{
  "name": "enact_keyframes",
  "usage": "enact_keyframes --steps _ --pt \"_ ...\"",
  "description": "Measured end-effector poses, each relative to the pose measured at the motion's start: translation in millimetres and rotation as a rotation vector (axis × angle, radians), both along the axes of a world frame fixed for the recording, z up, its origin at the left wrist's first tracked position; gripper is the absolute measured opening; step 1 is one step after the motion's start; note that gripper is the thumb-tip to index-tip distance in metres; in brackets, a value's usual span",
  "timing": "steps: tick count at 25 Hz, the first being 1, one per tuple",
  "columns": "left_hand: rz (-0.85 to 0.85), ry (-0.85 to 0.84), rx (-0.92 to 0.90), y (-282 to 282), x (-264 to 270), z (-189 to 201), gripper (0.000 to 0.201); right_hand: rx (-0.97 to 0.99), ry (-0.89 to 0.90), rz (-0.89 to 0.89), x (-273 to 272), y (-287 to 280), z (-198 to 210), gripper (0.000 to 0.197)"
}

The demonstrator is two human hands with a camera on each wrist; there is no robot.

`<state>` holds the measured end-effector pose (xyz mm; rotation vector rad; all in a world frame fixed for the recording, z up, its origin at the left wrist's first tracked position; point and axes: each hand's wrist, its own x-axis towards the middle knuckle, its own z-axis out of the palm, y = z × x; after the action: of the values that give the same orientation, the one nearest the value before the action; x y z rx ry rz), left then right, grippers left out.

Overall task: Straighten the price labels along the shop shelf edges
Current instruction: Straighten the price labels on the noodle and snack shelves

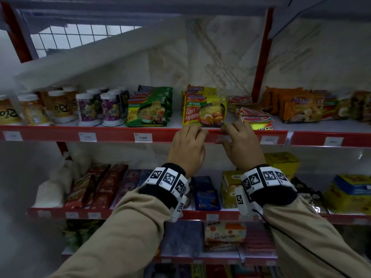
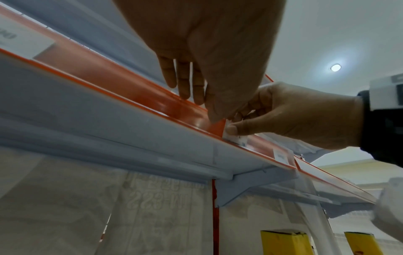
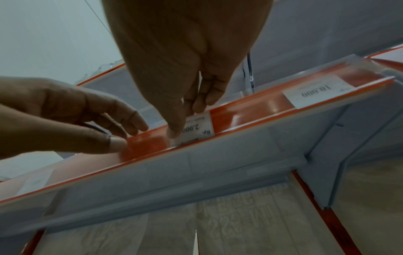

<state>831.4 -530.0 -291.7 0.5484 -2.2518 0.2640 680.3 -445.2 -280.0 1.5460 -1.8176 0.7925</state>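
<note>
A red price strip (image 1: 116,133) runs along the front of the noodle shelf. My right hand (image 1: 227,131) pinches a white price label (image 3: 197,129) marked 2.000, which sits tilted in the strip: the thumb (image 3: 174,132) presses its face and the fingers reach over the strip's top edge. From below, the same label (image 2: 236,138) shows under that thumb. My left hand (image 1: 197,133) lies just left of it, its thumb (image 3: 116,143) flat on the strip and its fingers (image 2: 185,86) straight over the top edge.
Other labels sit in the strip, one marked 5.000 (image 1: 143,137) to the left and one marked 10.000 (image 3: 316,93) to the right. Yellow Kari Ayam noodle packs (image 1: 203,113) stand right behind my hands. Lower shelves (image 1: 200,214) hold more goods.
</note>
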Motion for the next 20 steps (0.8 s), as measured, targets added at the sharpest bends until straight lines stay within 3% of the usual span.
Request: enact_keyframes --steps 7,12,16,20 --pt "0.004 0.080 0.079 -1 -9 -1 0.023 0.121 -0.024 0.052 -5 -1 6 0.007" --pt "-0.025 0.140 0.145 -4 -11 1 0.016 -0.012 -0.479 0.286 -12 2 25 0.005" --pt "-0.043 0.212 0.202 -4 -13 3 0.031 -0.144 -0.777 0.408 -2 1 23 0.017" --pt "-0.044 0.233 0.231 -7 -14 5 0.030 -0.126 -0.942 0.516 10 -5 12 0.023"
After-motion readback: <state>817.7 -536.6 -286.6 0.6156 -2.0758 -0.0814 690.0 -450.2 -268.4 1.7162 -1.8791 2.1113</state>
